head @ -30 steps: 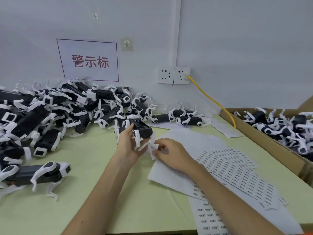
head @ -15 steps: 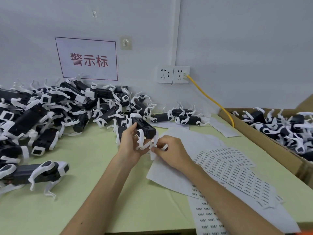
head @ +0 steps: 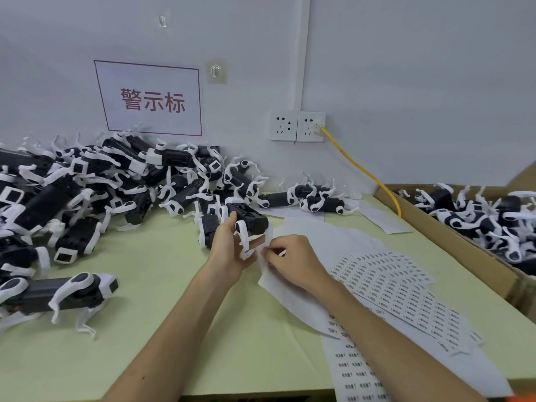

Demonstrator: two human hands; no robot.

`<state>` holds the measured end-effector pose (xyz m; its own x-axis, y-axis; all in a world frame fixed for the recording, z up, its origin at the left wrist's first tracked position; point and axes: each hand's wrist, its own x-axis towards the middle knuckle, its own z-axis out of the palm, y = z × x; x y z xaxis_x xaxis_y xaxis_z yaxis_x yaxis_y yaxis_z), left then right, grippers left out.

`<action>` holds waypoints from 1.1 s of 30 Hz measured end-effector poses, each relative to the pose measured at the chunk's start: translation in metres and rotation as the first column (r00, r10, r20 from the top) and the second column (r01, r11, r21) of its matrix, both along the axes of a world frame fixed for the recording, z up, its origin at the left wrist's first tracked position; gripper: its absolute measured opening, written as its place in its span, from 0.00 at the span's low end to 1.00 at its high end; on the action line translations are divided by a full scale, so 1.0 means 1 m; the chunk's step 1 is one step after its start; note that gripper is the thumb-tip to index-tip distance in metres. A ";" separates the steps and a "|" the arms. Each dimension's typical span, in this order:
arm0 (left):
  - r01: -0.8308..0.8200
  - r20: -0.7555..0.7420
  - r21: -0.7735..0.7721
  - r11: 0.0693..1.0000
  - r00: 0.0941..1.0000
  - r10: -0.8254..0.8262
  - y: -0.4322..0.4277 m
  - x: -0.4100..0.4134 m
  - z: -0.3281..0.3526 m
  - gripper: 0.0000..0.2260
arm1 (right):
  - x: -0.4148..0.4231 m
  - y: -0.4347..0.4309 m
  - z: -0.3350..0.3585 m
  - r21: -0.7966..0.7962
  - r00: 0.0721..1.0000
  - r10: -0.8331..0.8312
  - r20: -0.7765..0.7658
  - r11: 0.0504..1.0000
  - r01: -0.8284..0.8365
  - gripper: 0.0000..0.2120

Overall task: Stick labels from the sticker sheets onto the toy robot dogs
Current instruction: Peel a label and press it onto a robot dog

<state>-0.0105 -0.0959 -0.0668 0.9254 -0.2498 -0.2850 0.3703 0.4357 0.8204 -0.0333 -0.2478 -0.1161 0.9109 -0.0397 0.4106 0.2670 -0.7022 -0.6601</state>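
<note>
My left hand (head: pixel 229 248) grips a black toy robot dog (head: pixel 249 220) with white legs, held a little above the table. My right hand (head: pixel 293 261) is right beside it, fingertips curled and pinching something small and white at the dog's legs; I cannot tell whether it is a label or a leg. Sticker sheets (head: pixel 397 294) with rows of small printed labels lie fanned out on the table to the right of my hands. More sheets (head: pixel 353 372) reach the table's front edge.
A big pile of robot dogs (head: pixel 95 187) fills the back left of the green table (head: pixel 150 329). One dog (head: pixel 61 291) stands alone at front left. A cardboard box (head: pixel 452 236) of dogs sits at right. A yellow cable (head: pixel 362 172) runs from the wall socket.
The dog in my left hand has risen slightly. My right hand has moved up and in, closing against the dog's white legs.
</note>
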 end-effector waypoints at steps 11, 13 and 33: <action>-0.074 0.000 0.011 0.997 0.997 0.074 0.002 -0.003 0.002 0.17 | 0.004 -0.002 -0.002 0.073 0.999 -0.004 -0.042 0.997 0.007 0.04; -0.058 0.000 -0.009 0.998 0.998 0.058 0.003 -0.003 0.003 0.16 | 0.005 -0.002 -0.002 0.082 0.998 -0.020 -0.055 0.996 0.024 0.02; -0.015 -0.003 0.031 0.999 1.000 0.016 0.002 -0.002 0.001 0.16 | 0.001 -0.003 0.002 0.044 0.999 -0.035 0.004 0.998 0.035 0.02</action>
<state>-0.0122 -0.0935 -0.0655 0.9281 -0.2265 -0.2954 0.3664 0.4161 0.8322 -0.0320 -0.2511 -0.1141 0.9068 -0.0894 0.4121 0.2460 -0.6816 -0.6892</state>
